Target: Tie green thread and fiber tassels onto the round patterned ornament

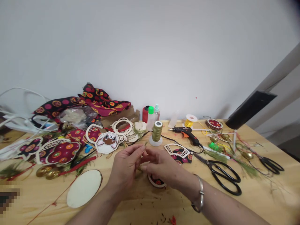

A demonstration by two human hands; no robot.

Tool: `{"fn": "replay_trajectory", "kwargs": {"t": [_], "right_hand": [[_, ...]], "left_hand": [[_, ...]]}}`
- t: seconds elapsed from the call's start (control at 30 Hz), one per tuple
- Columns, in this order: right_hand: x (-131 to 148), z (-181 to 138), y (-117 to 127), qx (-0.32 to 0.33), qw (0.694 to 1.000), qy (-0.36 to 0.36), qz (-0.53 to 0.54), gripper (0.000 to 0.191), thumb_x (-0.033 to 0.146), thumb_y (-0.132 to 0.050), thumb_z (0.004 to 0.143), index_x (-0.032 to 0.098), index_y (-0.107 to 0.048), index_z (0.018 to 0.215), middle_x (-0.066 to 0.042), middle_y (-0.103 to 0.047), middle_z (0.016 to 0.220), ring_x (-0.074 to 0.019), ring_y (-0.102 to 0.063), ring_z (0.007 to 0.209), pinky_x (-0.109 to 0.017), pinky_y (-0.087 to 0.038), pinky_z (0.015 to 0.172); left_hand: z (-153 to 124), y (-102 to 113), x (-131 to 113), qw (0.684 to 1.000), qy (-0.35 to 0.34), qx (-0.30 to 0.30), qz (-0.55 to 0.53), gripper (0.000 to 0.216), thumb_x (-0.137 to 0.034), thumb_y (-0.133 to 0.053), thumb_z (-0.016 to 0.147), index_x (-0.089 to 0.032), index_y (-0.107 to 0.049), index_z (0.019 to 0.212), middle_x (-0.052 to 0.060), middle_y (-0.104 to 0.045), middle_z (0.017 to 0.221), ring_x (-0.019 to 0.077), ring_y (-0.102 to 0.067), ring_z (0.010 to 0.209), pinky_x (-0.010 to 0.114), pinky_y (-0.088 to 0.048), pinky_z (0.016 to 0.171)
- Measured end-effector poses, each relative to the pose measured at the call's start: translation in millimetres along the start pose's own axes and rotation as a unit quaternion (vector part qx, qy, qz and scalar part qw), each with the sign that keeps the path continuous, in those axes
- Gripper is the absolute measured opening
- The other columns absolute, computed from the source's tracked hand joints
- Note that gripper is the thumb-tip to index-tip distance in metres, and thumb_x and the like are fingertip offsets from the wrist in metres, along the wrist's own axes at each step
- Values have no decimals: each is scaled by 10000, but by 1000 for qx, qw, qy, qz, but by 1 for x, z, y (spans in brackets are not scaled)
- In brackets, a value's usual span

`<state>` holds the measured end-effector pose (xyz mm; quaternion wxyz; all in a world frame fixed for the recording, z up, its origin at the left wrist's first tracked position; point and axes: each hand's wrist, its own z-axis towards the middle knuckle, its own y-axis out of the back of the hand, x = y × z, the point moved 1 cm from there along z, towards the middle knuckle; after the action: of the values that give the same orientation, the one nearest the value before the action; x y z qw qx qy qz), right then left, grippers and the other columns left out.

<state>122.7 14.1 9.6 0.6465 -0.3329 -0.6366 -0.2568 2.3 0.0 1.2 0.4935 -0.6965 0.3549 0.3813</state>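
Note:
My left hand [125, 165] and my right hand [161, 164] meet at the middle of the wooden table, thumbs and fingertips closed in a pinch. Between them shows a thin strand of olive-green cord [146, 144], mostly hidden by the fingers. Under my right hand lies a round ornament [157, 182] with a pale rim and dark red patterned fabric, partly covered. Just beyond the hands stands a spool of olive-green thread [157, 132]. A fan-shaped wooden frame with patterned fabric [181, 154] lies right of my right hand.
Black-handled scissors [226, 178], a hot glue gun [187, 132] and a second pair of scissors [272, 164] lie to the right. Fabric-covered ornaments [63, 151], an oval white disc [84, 188] and patterned cloth [100, 100] are at left. Bottles [151, 118] stand by the wall.

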Motion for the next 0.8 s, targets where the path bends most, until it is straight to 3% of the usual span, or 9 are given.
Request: {"fn": "replay_trajectory", "kwargs": {"t": [0.17,0.27,0.37,0.47,0.63,0.8], "right_hand": [[-9,-7,11,-47,987,-105,-111,153,184,-572,710,129,-694,785,19,-571,597,-69,-433,507,-184,-339,483],[-4,-14,14,-64,976,-67,-199,134,161,-558,705,130,-689,698,6,-592,604,-84,-457,545,-193,-359,510],[4,-19,15,-42,971,-25,-233,140,150,-541,723,146,-681,725,15,-583,605,-83,-455,552,-190,-355,513],[10,-21,19,-20,976,-21,-215,134,190,-544,748,142,-663,709,22,-552,587,-75,-431,530,-189,-336,490],[2,-10,20,-111,983,-39,-137,182,286,-655,691,148,-672,808,6,-596,672,-90,-466,569,-219,-379,546],[-23,2,3,-103,993,-45,-48,174,294,-722,618,171,-672,730,13,-585,641,-99,-467,568,-221,-363,535]], "left_hand": [[4,2,4,1000,-14,-10,20,151,-247,-737,619,-127,-667,679,-43,-565,517,-5,-291,341,130,-208,330],[6,3,5,999,-21,-21,27,162,-251,-743,616,-125,-668,685,-44,-567,516,-5,-301,343,126,-198,329],[7,3,6,999,-21,-30,27,171,-250,-749,607,-125,-666,689,-44,-569,511,-5,-299,340,126,-195,324],[7,2,6,999,-16,-31,18,171,-242,-754,597,-123,-661,678,-44,-570,501,-6,-293,335,124,-192,320],[4,-1,4,999,-9,-34,5,190,-234,-768,571,-112,-669,678,-47,-560,473,-6,-303,338,113,-215,326],[1,-3,7,999,10,-42,-2,228,-252,-786,542,-135,-672,702,-9,-626,536,98,-552,496,171,-409,439]]}}
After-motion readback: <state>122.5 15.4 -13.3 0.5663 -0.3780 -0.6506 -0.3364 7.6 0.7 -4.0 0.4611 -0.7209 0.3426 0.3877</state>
